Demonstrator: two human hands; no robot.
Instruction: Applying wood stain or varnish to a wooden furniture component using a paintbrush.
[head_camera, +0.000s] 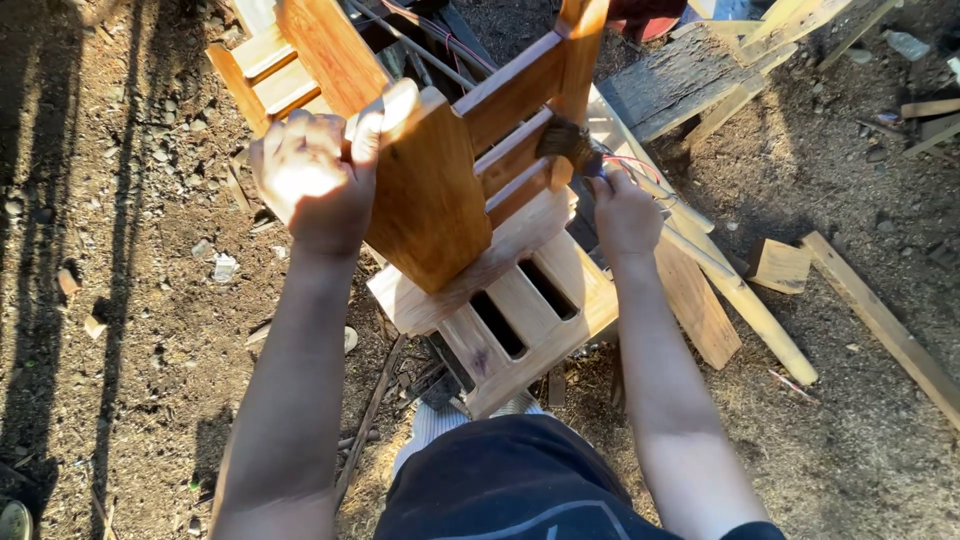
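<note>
While left hand (312, 185) clamps the top edge of the wooden stool (440, 200), tilted over dirt ground (130, 330) | right hand (625, 212) closed on brush (572, 145); bristles touching a slat | step: coating slats, judged | next: steady hold; even strokes

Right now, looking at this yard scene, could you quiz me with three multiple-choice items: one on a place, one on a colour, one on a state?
1. Where does the paintbrush touch?
A. A slat of the wooden stool
B. The ground
C. A loose plank

2. What colour is the coated stool leg?
A. Blue
B. Warm orange-brown
C. White

3. What is the left hand doing?
A. Hanging free
B. Resting on the dirt
C. Gripping a stool leg

Answers: 1 A, the bristles sit against a slat, held by the right hand. 2 B, the leg shows orange-brown in the sunlight. 3 C, its fingers wrap round the leg's end.
</note>
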